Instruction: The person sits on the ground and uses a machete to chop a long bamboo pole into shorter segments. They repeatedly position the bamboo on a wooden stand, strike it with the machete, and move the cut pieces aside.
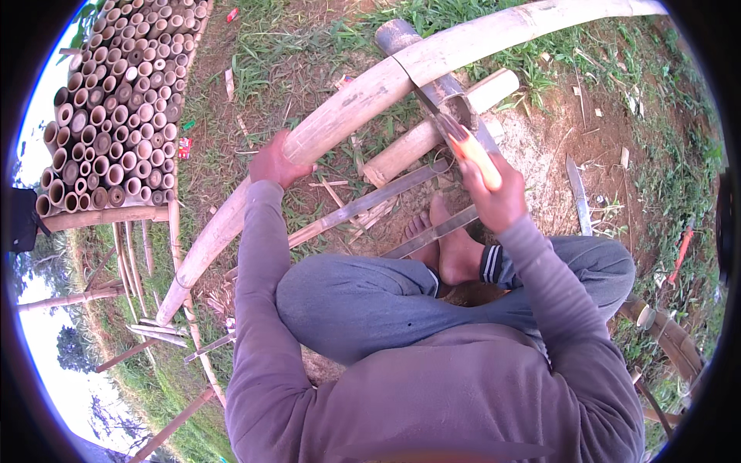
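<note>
A long pale bamboo pole [347,116] runs from the lower left to the upper right. My left hand [279,160] is wrapped round it, left of the middle. In my right hand [496,194] is the orange-and-wood handle of a handsaw [476,160]. Its thin dark blade reaches up toward the pole, where a dark line crosses the bamboo; how deep it goes I cannot tell. Beneath the pole at this spot lies a brownish bamboo tube [448,94]. A shorter pale bamboo piece [409,152] lies on the ground just nearer to me.
Many cut bamboo tubes [116,108] are stacked at the far left, ends facing out. Long flat strips [370,198] lie by my bare feet [444,247]. A long blade [577,193] and an orange-handled tool [682,253] lie on the right. Grass and soil surround me.
</note>
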`<move>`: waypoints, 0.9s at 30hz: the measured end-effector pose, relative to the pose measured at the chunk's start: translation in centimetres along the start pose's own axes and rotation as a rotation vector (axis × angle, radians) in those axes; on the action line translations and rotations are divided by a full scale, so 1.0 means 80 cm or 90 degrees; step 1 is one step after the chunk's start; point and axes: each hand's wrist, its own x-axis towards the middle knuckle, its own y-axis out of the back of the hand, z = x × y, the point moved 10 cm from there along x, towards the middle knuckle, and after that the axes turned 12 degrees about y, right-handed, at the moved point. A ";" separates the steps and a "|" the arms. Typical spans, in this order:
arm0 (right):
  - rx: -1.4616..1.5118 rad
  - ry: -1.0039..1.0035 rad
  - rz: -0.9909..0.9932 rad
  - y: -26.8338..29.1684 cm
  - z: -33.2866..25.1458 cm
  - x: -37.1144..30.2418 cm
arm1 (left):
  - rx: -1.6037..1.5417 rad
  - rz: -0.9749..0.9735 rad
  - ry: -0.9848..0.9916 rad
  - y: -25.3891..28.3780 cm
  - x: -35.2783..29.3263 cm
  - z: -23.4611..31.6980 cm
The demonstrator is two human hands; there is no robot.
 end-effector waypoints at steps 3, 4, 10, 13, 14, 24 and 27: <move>0.000 0.066 0.010 0.071 -0.009 -0.106 | -0.033 -0.021 -0.026 -0.008 0.000 0.008; -0.010 0.080 0.010 0.079 -0.017 -0.115 | -0.031 -0.032 -0.017 -0.007 -0.001 0.009; -0.043 -0.055 0.007 -0.043 0.034 0.110 | -0.006 -0.004 -0.037 0.004 0.012 0.037; -0.075 -0.043 -0.010 -0.044 0.017 0.105 | -0.008 -0.039 0.007 0.010 0.000 0.031; -0.064 -0.048 -0.022 -0.040 0.020 0.072 | -0.004 -0.026 -0.002 0.019 0.001 0.029; -0.028 -0.104 -0.062 -0.015 0.041 0.023 | -0.026 -0.006 -0.014 0.001 -0.013 0.029; -0.104 -0.018 0.017 -0.036 0.031 0.093 | -0.015 -0.005 -0.023 0.012 0.001 0.045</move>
